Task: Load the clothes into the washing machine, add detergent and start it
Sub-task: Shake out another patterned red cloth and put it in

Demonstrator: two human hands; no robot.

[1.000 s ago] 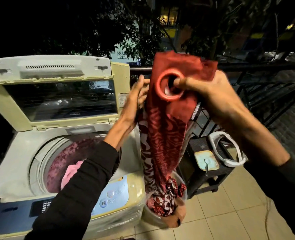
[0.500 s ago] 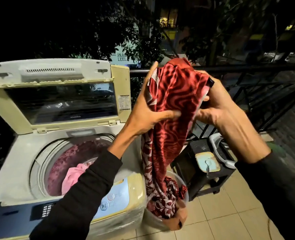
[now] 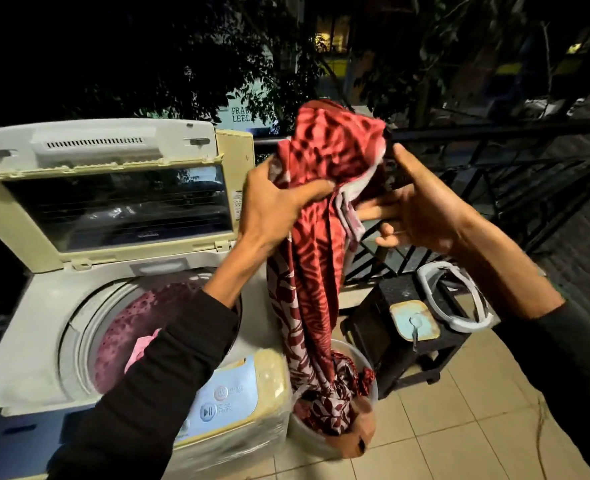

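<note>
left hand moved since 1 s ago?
Yes. The left hand went from beside the washer lid's right edge rightward onto the red cloth, now gripping it.

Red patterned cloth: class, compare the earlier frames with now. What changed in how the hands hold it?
The left hand moved from behind onto the red patterned cloth and grips it; the right hand let go and opened. Unchanged: cloth's tail in the bucket, washing machine lid up.
</note>
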